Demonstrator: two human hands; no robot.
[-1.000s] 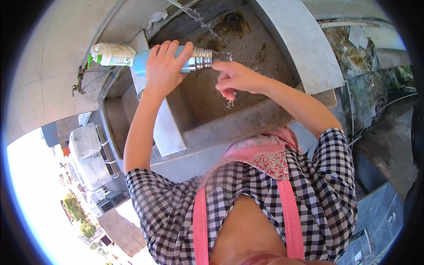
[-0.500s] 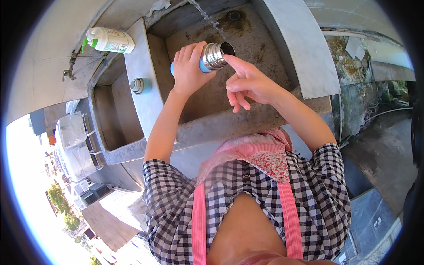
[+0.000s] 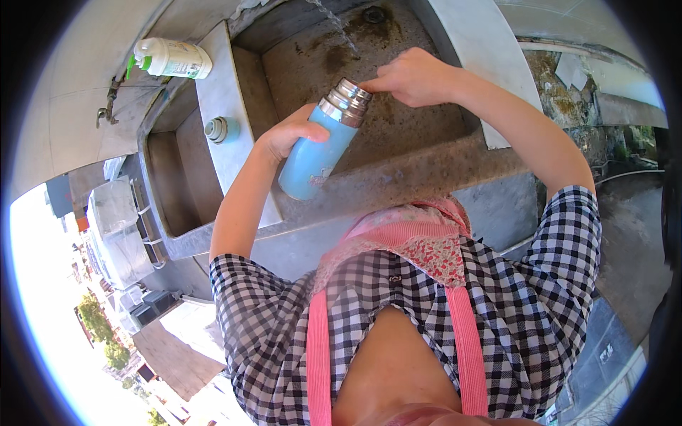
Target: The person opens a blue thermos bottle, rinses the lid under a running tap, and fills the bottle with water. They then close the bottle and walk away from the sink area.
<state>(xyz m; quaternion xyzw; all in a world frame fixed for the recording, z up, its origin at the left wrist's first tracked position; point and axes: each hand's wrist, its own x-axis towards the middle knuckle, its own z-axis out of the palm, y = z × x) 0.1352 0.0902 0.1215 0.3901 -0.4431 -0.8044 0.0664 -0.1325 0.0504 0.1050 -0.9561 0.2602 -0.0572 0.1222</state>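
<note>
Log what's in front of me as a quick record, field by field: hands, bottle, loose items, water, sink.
Left hand grip: wrapped around the blue flask
Right hand grip: finger at the flask's steel neck; whether it reaches inside is unclear
Flask pose: tilted, neck away from the body
Loose cap: pale, round, on the divider ledge
Pump bottle: white with green pump, at the ledge's far end
Water stream: falling into the right basin
Sink: two basins, divider between
</note>
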